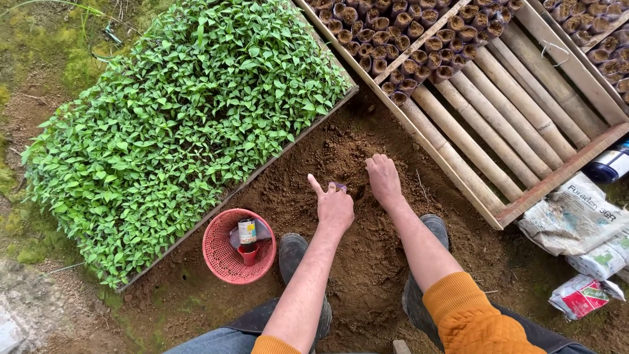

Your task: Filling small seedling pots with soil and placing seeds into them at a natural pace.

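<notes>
My left hand is closed around a small dark seedling pot held just above a mound of loose brown soil, index finger sticking out. My right hand lies palm down beside it, fingers pushed into the soil, touching the heap. Both forearms reach forward from orange sleeves. My two boots rest on the dirt below the hands.
A dense bed of green seedlings fills the left. A bamboo rack at the upper right carries several soil-filled pots. A red basket with a small bottle sits near my left boot. Crumpled bags lie at the right.
</notes>
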